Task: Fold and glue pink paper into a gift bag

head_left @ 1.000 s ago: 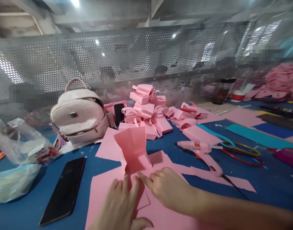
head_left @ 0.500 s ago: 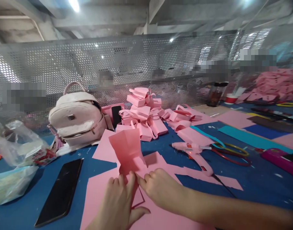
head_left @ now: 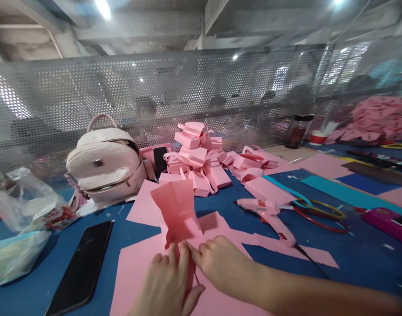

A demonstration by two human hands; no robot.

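A folded piece of pink paper [head_left: 176, 206] stands partly upright in front of me, over flat pink sheets [head_left: 131, 267]. My left hand [head_left: 170, 278] presses on its near edge, with the fingers bent and the thumb out to the right. The fingertips of my right hand [head_left: 217, 267] meet that same edge beside the left index finger, the hand closed in a pinch on the paper. A pink glue gun [head_left: 270, 215] with a small orange light lies to the right of the folded piece.
Left are a black phone [head_left: 82, 267], plastic bags [head_left: 19, 259] and a pale backpack [head_left: 105, 166]. A pile of pink paper bags [head_left: 197, 158] stands behind. Right lie scissors [head_left: 322, 215], a teal strip [head_left: 352, 193] and a magenta tool [head_left: 385, 224]. A mesh partition [head_left: 181, 79] crosses the back.
Both hands have shifted very slightly down in the picture and remain at the near edge of the folded paper. The view has moved a little.
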